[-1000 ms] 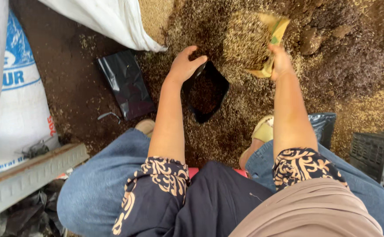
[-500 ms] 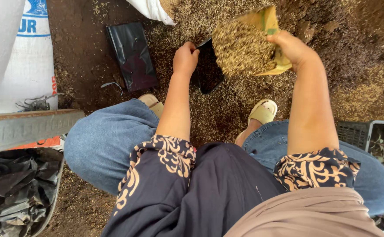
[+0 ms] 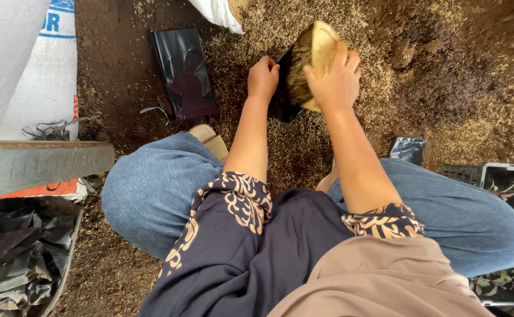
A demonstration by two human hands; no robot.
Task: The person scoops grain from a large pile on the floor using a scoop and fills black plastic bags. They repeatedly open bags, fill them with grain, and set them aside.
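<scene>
Up front, the right hand [image 3: 334,79] clamps a yellow scoop [image 3: 312,56] tilted over the small black bag [image 3: 281,97], spilling husk mix in; the left hand [image 3: 263,77] pinches the bag's rim, apparently to keep it open; flat black bags [image 3: 183,73] lie left of it

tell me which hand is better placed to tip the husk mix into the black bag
Right. The right hand already holds the loaded yellow scoop tilted over the black bag; the left hand grips the bag's rim.
</scene>
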